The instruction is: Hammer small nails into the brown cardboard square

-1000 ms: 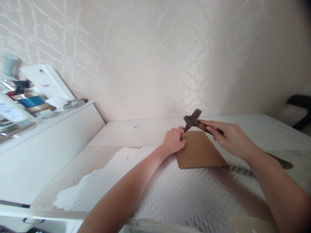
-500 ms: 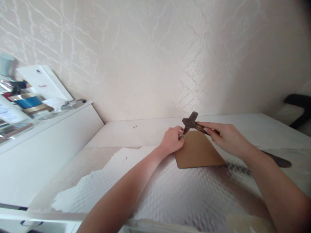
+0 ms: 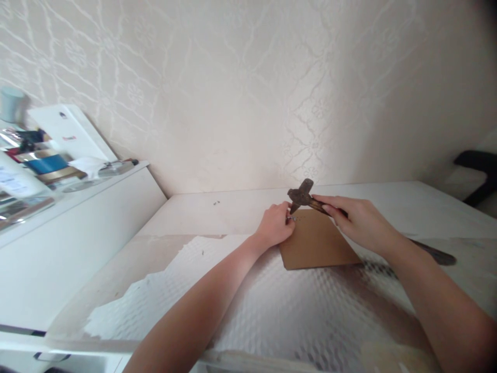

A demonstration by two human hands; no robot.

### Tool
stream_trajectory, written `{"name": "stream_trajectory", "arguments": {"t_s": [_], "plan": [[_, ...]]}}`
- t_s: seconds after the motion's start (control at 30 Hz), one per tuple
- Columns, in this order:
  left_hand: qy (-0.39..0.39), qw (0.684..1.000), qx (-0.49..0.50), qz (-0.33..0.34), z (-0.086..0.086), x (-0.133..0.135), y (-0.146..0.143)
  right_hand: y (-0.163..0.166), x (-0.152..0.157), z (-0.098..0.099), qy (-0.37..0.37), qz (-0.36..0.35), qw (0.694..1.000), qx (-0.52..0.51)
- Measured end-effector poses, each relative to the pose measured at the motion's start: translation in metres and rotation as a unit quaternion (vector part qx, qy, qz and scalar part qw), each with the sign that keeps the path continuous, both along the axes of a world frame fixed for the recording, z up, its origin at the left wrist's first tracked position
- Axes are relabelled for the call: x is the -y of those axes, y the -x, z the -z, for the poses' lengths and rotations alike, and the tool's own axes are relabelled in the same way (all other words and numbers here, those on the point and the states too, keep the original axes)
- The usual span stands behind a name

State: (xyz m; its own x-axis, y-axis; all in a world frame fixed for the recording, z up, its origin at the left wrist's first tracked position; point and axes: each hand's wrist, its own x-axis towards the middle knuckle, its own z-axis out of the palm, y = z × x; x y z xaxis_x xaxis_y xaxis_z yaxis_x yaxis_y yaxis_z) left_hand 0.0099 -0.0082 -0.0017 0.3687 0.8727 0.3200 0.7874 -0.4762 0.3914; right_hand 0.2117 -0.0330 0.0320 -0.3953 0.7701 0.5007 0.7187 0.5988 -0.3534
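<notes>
My right hand (image 3: 355, 221) is wrapped round the handle of a hammer (image 3: 301, 196) with a dark, worn metal head. Its handle runs under my wrist, and the far end shows beyond my forearm. The head hangs over the upper left corner of a brown board (image 3: 320, 243), close to my left fingers. At that corner my left hand (image 3: 276, 224) is closed, its fingertips pinching a small silvery nail-like piece (image 3: 289, 218), mostly hidden. A short row of tiny dark marks or bits runs across the board beside it.
The board lies on white textured padding (image 3: 248, 305) on a white table (image 3: 186, 215) against a patterned wall. Small dark bits (image 3: 216, 203) lie near the wall. At left, a white cabinet (image 3: 85, 228) carries a white box (image 3: 72, 132) and clutter. A black object (image 3: 479, 171) stands far right.
The hammer and my right hand have shifted slightly left, bringing the head nearer my left fingers. My left hand and the board are nearly unmoved.
</notes>
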Motion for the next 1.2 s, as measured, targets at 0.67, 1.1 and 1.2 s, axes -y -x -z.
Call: {"name": "stream_trajectory", "arguments": {"t_s": [0.67,1.1,1.2], "plan": [[0.001,1.0,-0.028,-0.011,-0.0019,0.001,-0.0008,0.0012,0.0001,0.0,0.012,-0.008,1.0,-0.011],[0.011,1.0,-0.02,-0.004,-0.0027,0.0013,-0.0008,0.0002,-0.0008,0.0005,0.009,-0.011,1.0,-0.013],[0.005,1.0,-0.009,-0.006,-0.0024,0.0018,-0.0003,0.0008,0.0004,-0.0012,0.007,-0.004,1.0,-0.016]]}}
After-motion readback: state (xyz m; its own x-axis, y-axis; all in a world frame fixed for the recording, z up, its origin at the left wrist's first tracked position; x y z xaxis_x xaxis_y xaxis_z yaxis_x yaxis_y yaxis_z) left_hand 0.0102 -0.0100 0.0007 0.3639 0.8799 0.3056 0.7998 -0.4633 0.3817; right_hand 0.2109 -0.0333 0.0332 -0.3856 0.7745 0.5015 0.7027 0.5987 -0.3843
